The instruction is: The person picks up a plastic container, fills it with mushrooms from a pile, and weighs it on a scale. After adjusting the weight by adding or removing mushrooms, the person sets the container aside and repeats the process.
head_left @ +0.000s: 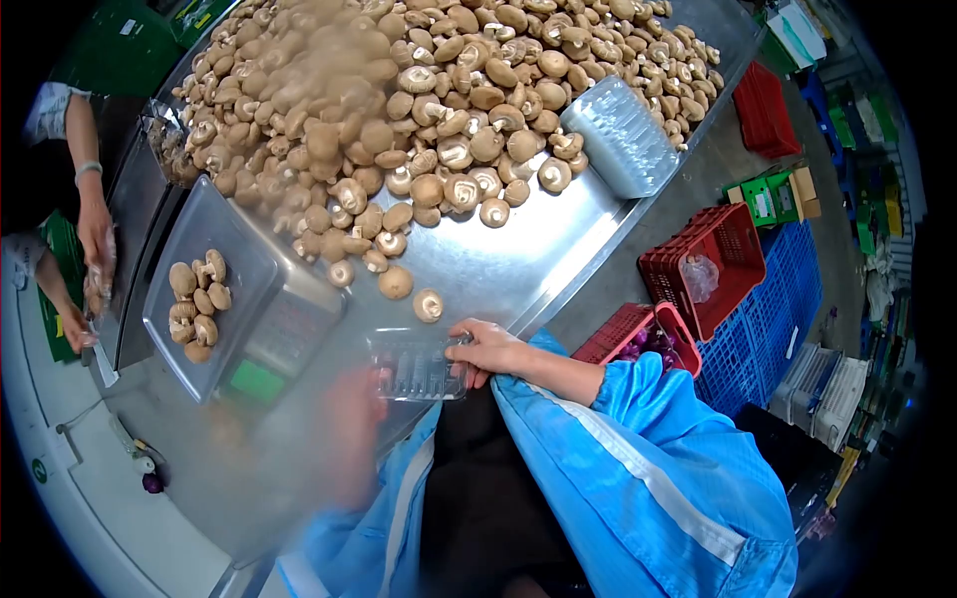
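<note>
A clear plastic tray [414,367] is at the table's near edge, close to my body. My right hand [488,351] grips its right end, the thumb over the rim. My left hand [354,419] is at the tray's left end, its fingers too blurred to read their grip. Just beyond the tray lie loose shiitake mushrooms [428,305], in front of a large heap of shiitake mushrooms [478,100]. To the left, several shiitake mushrooms [202,299] sit in a clear plastic bin [239,254] on a scale with a green display [257,381].
A stack of clear trays [623,140] stands on the metal table [558,239] at right. Red crates [703,269] and a blue pallet [768,319] are on the floor. Another person's hands [95,239] handle something clear at far left. Haze blurs the left side.
</note>
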A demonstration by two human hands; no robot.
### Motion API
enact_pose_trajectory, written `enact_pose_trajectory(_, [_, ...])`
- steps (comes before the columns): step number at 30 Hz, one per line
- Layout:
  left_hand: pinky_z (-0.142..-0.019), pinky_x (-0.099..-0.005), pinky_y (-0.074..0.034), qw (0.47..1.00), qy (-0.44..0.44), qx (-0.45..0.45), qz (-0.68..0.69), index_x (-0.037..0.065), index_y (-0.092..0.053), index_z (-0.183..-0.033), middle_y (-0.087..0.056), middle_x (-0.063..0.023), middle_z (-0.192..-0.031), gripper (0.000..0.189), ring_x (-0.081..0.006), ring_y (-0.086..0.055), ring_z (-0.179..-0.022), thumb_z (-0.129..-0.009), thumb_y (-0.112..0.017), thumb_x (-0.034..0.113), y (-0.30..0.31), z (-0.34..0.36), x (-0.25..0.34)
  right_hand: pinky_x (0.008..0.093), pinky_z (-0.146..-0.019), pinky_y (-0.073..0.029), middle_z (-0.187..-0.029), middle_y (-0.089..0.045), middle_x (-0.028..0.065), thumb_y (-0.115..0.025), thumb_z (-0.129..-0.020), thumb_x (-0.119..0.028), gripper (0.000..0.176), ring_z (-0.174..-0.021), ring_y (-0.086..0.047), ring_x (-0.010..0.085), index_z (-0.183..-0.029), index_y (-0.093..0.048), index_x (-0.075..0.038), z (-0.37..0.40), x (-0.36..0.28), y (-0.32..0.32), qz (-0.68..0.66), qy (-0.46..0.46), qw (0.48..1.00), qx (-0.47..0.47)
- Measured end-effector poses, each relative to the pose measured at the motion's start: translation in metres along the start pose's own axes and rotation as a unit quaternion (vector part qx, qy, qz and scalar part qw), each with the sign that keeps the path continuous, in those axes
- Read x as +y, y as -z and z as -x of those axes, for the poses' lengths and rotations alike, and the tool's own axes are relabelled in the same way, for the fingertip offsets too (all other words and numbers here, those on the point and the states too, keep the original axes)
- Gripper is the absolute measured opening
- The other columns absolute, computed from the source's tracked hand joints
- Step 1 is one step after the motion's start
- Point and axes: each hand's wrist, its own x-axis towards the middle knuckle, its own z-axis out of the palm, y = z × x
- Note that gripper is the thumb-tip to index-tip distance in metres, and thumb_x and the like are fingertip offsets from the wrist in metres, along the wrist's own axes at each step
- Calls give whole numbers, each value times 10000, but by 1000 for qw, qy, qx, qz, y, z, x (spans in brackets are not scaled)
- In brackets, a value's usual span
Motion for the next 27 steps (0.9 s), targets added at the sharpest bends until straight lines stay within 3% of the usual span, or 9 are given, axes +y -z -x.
enact_pose_trajectory(4, [-330, -265, -400, 994, -87, 30, 56, -4, -508, -1057, -688, -210, -921, 165, -147, -518, -411, -1031, -482, 157, -43, -13, 19, 315, -511, -567, -885, -699, 184, -593, -961, -168, 586, -608, -684, 223, -1411, -311, 79, 3, -1, 1, -92, 22, 992, 84])
enact_pose_trajectory(7, [-339, -277, -404, 994, -92, 6, 65, -14, -499, -1066, -679, -199, -905, 165, -148, -526, -428, -1031, -471, 144, -76, -32, 39, 319, -480, -540, -895, -684, 198, -501, -974, -101, 491, -579, -661, 222, -1406, -334, 61, -5, -1, 10, -127, 69, 982, 121])
enact_pose_trajectory(10, [-418, -280, -437, 994, -105, -6, 12, -32, -496, -1221, -672, -192, -1012, 305, -157, -569, -515, -1024, -454, 197, -112, -52, 60, 326, -425, -484, -846, -664, 193, -384, -960, -20, 423, -509, -598, 199, -1378, -382, 51, -27, -8, 30, -137, 129, 966, 179])
enact_pose_trajectory(13, [-408, -289, -431, 989, -132, -15, 67, -27, -460, -1253, -655, -181, -909, 288, -173, -563, -496, -1022, -435, 143, -147, -91, 78, 341, -395, -456, -780, -638, 185, -363, -948, 0, 401, -475, -572, 196, -1342, -419, 45, -44, -42, 54, -179, 133, 943, 246])
enact_pose_trajectory(16, [-398, -298, -425, 984, -145, 8, 107, -28, -445, -1235, -610, -157, -791, 256, -193, -560, -479, -1020, -416, 108, -171, -129, 90, 357, -360, -428, -667, -592, 158, -369, -930, 23, 245, -437, -546, 209, -1142, -490, 48, -73, -76, 79, -152, 213, 920, 293])
enact_pose_trajectory(17, [-383, -307, -424, 983, -148, 0, 111, -32, -447, -1186, -575, -142, -735, 209, -209, -562, -471, -1021, -402, 87, -179, -134, 97, 360, -364, -436, -639, -582, 143, -362, -923, 42, 194, -438, -543, 207, -1081, -474, 50, -75, -90, 86, -125, 201, 917, 322])
enact_pose_trajectory(19, [-370, -321, -425, 977, -168, 11, 130, -38, -465, -1120, -578, -151, -734, 171, -221, -565, -468, -1023, -385, 77, -187, -151, 106, 336, -375, -421, -694, -586, 142, -353, -939, 32, 167, -426, -509, 184, -1064, -460, 58, -87, -105, 93, -122, 227, 911, 323])
enact_pose_trajectory(23, [-383, -321, -455, 976, -189, -3, 112, -35, -518, -1052, -592, -135, -708, 151, -235, -593, -490, -1016, -412, 66, -178, -161, 103, 328, -383, -468, -700, -596, 127, -341, -970, 15, 283, -473, -570, 187, -1234, -442, 21, -88, -99, 84, -118, 235, 909, 324])
enact_pose_trajectory(27, [-454, -309, -509, 970, -159, -130, 131, -36, -527, -1137, -649, -166, -848, 184, -246, -651, -607, -996, -447, 52, -158, -152, 96, 289, -379, -479, -759, -586, 106, -348, -1006, 6, 202, -483, -574, 152, -1179, -453, -4, -89, -76, 82, -147, 269, 895, 323])
